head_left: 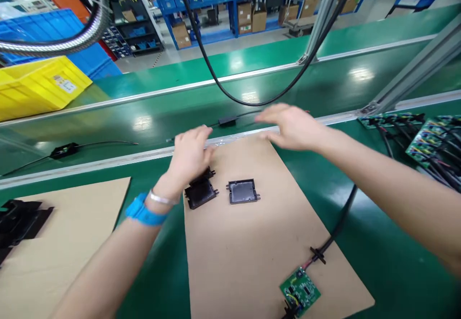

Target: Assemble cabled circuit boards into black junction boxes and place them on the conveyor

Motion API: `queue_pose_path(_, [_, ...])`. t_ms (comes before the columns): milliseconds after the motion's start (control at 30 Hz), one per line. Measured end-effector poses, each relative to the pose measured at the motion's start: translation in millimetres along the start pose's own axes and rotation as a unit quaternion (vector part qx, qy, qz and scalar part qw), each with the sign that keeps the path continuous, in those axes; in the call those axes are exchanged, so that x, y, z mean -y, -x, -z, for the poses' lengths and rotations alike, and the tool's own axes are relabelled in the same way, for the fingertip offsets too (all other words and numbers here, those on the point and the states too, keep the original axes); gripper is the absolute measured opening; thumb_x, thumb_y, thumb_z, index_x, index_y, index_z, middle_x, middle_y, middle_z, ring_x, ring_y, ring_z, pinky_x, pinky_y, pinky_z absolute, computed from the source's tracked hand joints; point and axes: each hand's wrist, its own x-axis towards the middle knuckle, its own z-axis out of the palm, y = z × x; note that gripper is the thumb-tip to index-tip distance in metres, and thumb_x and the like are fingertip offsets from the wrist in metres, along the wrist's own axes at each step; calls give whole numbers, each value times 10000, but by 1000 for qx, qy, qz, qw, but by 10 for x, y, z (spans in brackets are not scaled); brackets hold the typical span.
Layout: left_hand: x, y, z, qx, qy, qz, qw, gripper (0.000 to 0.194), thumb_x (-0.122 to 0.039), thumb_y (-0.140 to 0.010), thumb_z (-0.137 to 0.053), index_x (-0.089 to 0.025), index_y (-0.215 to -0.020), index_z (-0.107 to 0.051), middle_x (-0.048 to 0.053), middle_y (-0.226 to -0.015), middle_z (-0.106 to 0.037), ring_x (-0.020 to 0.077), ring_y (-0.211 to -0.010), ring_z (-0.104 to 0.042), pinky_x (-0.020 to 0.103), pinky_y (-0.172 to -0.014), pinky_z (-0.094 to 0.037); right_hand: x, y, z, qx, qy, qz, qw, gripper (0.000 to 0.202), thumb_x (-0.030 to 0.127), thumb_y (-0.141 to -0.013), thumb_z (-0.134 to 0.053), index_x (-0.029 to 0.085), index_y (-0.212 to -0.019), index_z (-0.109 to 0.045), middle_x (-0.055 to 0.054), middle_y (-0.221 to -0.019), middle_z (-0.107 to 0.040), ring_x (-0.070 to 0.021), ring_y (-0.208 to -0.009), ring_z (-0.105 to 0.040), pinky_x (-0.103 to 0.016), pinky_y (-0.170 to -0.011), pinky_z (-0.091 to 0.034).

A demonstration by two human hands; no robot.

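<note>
My left hand (190, 153) is over the far left part of a cardboard sheet (245, 242), thumb apart from the fingers, with nothing visible in it. Just below it lie two black plastic housing pieces (200, 193), one partly hidden by the hand. A third shallow black housing (242, 191) lies by itself, open side up. To the right, my right hand (293, 126) hovers past the sheet's far edge, fingers stretched out and slightly blurred. Between the hands, a small black box with a cable (227, 121) lies on the green belt. Near me is a green circuit board (300, 291) on a black cable.
Several wired circuit boards (432, 139) lie at the right. Another cabled black box (64, 150) is on the belt at left. Black parts (21, 223) rest on a second cardboard sheet (82, 218). A yellow bin (43, 86) stands far left; a black cable (252, 103) hangs ahead.
</note>
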Motion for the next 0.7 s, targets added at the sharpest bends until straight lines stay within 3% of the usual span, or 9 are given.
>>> queue_pose_path(33, [-143, 158, -18, 20, 42, -41, 998, 364, -296, -927, -516, -128, -1249, -553, 155, -1320, -582, 311, -1194, -534, 472, -988, -385, 158, 228, -40, 58, -24, 19, 998, 229, 173, -910, -494, 117, -1029, -682, -65, -1013, -641, -245, -1081, -571, -420, -943, -414])
queue_pose_path(100, [-458, 541, -39, 68, 128, -113, 983, 351, -376, -944, -506, -145, -1194, -592, 114, -1225, -644, 263, -1125, -577, 419, -982, -416, 512, 752, -131, 196, -89, 74, 974, 47, 210, -841, -641, 192, -826, -683, 6, -830, -645, -155, -836, -609, -284, -781, -485])
queue_pose_path(133, [-607, 723, -51, 91, 146, -128, 977, 496, -446, -918, -541, -115, -1288, -529, 140, -1293, -600, 283, -1181, -541, 436, -1008, -405, 675, 1002, -177, 257, -118, 45, 958, 99, 252, -776, -726, 200, -828, -661, -6, -854, -634, -175, -841, -597, -286, -743, -492])
queue_pose_path(200, [-839, 1002, -96, 99, 132, -116, 979, 690, -484, -859, -607, -93, -1397, -423, 185, -1432, -464, 355, -1288, -435, 499, -1023, -386, 915, 1397, -262, 309, -122, -14, 943, 159, 217, -730, -753, 198, -792, -608, -33, -888, -608, -224, -903, -568, -343, -771, -489])
queue_pose_path(267, [-968, 1168, -160, 98, 121, -101, 983, 648, -379, -868, -604, -87, -1410, -401, 195, -1443, -440, 372, -1304, -402, 525, -1023, -377, 1020, 1608, -327, 311, -119, -46, 942, 144, 107, -759, -665, 196, -785, -555, -42, -932, -589, -236, -939, -536, -370, -801, -460])
queue_pose_path(367, [-1040, 1331, -183, 114, 151, -108, 976, 479, -228, -896, -538, -93, -1348, -456, 167, -1288, -573, 323, -1149, -522, 496, -956, -431, 1023, 1661, -359, 303, -157, -55, 938, 183, 34, -791, -565, 195, -781, -478, -17, -891, -571, -195, -875, -514, -327, -763, -422])
queue_pose_path(500, [-1130, 1565, 52, 113, 238, -103, 959, 428, -164, -928, -457, -156, -1356, -431, 138, -1300, -570, 297, -1134, -539, 481, -938, -448, 1020, 1584, -362, 251, -203, -79, 943, 166, 80, -873, -526, 203, -811, -434, 16, -801, -535, -148, -762, -495, -269, -679, -380])
queue_pose_path(600, [-1219, 1663, 273, 135, 377, -32, 916, 437, -255, -957, -463, -212, -1383, -375, 105, -1320, -558, 243, -1139, -559, 403, -951, -470, 1058, 1505, -401, 173, -226, -79, 955, 128, 139, -914, -519, 206, -835, -444, 15, -815, -535, -134, -739, -496, -260, -674, -375])
queue_pose_path(700, [-1277, 1644, 368, 216, 449, 62, 865, 336, -350, -959, -480, -229, -1271, -451, 35, -1002, -666, 175, -809, -635, 293, -712, -516, 1082, 1391, -421, 109, -229, -80, 964, 87, 177, -930, -513, 208, -861, -471, 8, -852, -570, -134, -762, -519, -261, -696, -386])
